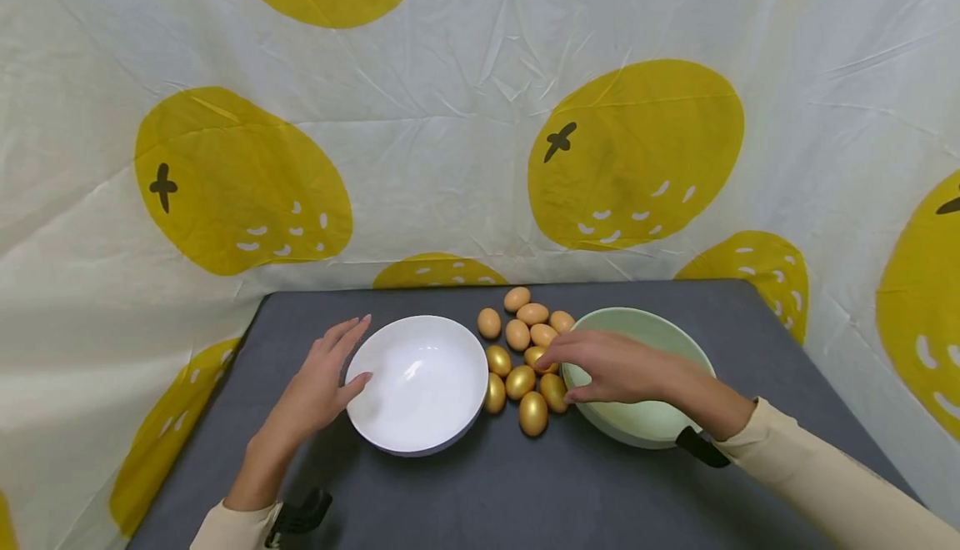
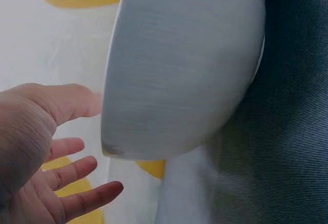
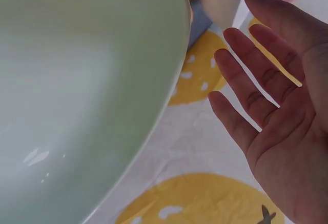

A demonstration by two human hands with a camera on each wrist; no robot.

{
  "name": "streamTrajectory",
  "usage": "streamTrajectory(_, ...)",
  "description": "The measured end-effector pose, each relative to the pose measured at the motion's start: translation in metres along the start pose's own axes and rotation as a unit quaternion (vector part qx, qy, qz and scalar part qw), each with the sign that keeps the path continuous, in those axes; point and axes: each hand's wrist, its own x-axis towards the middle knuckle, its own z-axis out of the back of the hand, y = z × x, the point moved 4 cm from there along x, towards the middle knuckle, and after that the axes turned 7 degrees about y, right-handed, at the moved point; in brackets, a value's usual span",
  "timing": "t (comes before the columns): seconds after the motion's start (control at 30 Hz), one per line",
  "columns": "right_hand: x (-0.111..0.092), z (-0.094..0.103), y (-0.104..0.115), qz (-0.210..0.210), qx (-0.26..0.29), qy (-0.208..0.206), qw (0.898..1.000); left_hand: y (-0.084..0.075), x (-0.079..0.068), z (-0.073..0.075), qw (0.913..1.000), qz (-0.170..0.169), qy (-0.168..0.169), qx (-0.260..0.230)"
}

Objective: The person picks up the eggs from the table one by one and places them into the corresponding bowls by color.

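Observation:
A white bowl [image 1: 418, 387] stands on the left part of the table, its inside bare. My left hand [image 1: 322, 379] is at its left rim, thumb over the edge and fingers extended. In the left wrist view that thumb [image 2: 77, 101] points at the rim of the white bowl. My right hand [image 1: 615, 364] hovers over the left side of a light green bowl [image 1: 675, 342], fingers reaching toward the eggs. In the right wrist view its fingers [image 3: 251, 90] are spread with nothing between them. Several gold eggs [image 1: 532, 413] and several brown eggs [image 1: 489, 322] lie between the bowls.
The dark grey table [image 1: 495, 492] carries both bowls and the eggs. Behind it hangs a white cloth [image 1: 450, 175] printed with big yellow fruit. Black straps [image 1: 300, 517] sit on both wrists, over beige sleeves [image 1: 810, 467].

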Motion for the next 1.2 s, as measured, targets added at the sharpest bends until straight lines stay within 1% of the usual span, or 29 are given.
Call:
streamTrajectory(0.1,0.008,-0.004,0.002,0.014,0.009,0.018,1.000,0.009,0.000,-0.003,0.9988,0.012,0.011,-0.046)
streamTrajectory(0.23,0.017,-0.012,0.003,0.025,0.013,0.042,0.999,0.020,-0.001,-0.009,0.9932,0.037,0.036,-0.105)
streamTrajectory(0.4,0.026,-0.018,0.004,0.039,0.002,0.057,0.998,0.030,-0.004,-0.015,0.9831,0.064,0.051,-0.164)
streamTrajectory(0.57,0.034,-0.023,0.004,0.028,-0.001,0.071,0.997,0.038,-0.006,-0.019,0.9705,0.087,0.061,-0.216)
streamTrajectory(0.63,0.037,-0.026,0.003,0.024,-0.010,0.077,0.997,0.040,-0.007,-0.021,0.9664,0.089,0.065,-0.232)
streamTrajectory(0.83,0.044,-0.034,0.002,0.021,-0.037,0.093,0.995,0.041,-0.009,-0.022,0.9589,0.085,0.068,-0.262)
streamTrajectory(1.0,0.048,-0.037,0.004,0.015,-0.040,0.105,0.994,0.040,-0.009,-0.022,0.9576,0.083,0.068,-0.267)
streamTrajectory(1.2,0.052,-0.042,0.004,-0.010,-0.038,0.117,0.992,0.040,-0.010,-0.023,0.9582,0.085,0.068,-0.265)
